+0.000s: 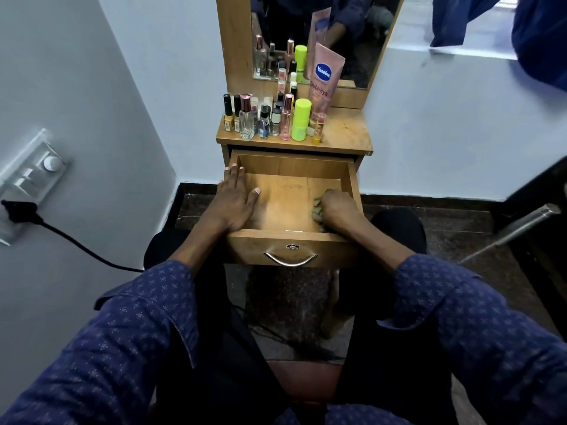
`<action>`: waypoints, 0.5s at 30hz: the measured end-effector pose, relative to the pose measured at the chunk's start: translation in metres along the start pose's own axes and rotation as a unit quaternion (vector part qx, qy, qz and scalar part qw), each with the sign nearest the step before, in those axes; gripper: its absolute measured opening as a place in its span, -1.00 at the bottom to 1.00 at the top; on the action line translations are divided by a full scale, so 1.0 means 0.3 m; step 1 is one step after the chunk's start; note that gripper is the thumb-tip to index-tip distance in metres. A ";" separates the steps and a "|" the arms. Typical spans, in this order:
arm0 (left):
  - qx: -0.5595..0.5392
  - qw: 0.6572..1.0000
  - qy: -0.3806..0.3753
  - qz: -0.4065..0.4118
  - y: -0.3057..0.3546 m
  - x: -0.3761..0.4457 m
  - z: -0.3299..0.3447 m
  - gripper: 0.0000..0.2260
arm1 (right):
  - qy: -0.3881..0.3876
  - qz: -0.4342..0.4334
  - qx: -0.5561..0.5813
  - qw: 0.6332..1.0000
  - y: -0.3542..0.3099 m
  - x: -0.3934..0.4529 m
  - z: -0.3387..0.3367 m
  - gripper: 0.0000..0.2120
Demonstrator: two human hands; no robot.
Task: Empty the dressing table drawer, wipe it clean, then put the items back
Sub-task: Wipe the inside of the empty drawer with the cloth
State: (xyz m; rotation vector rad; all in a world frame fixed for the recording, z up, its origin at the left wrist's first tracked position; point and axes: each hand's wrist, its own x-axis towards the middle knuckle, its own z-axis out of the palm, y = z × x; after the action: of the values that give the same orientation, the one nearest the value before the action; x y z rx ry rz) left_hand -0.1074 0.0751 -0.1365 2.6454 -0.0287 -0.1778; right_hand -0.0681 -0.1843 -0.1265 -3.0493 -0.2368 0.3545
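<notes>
The drawer [291,182] is pulled out from under the top of the dressing table [346,130], a shallow box of honey-coloured wood laminate with a smooth, faintly glossy floor that is bare apart from the hands. A crumpled greyish cloth [316,211] is gripped in the right hand [336,207], whose fingers are curled tightly over it against the floor near the front right corner. The left hand [234,200] is laid flat with straight, spread fingers along the left wall of the drawer, the thumb held out over the floor. On the front panel a curved metal handle [290,260] is seen below a small round lock [292,247].

The emptied items are stood on the table top, crowded at its left — nail polish bottles [228,116] with black caps, a clear glass perfume bottle [247,118], a lime-green cylindrical stick [300,119] and a tall pink Vaseline tube [323,78] leaned against the wood-framed mirror [356,41].

Both forearms are covered in dark blue patterned sleeves [147,317]. On the pale wall at left a switch plate [29,179] is mounted, with a black plug and cable [61,233] trailing from it.
</notes>
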 end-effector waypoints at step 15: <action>0.004 1.000 0.001 0.000 0.002 -0.006 -0.003 -0.33 | -0.051 0.037 0.002 0.998 -0.010 0.032 0.001 -0.69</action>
State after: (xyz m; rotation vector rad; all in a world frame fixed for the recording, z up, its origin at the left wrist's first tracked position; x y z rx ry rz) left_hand -0.1091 0.0750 -0.1351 2.6539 -0.0296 -0.1758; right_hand -0.0594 -0.1799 -0.1288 -3.0450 -0.1272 0.5169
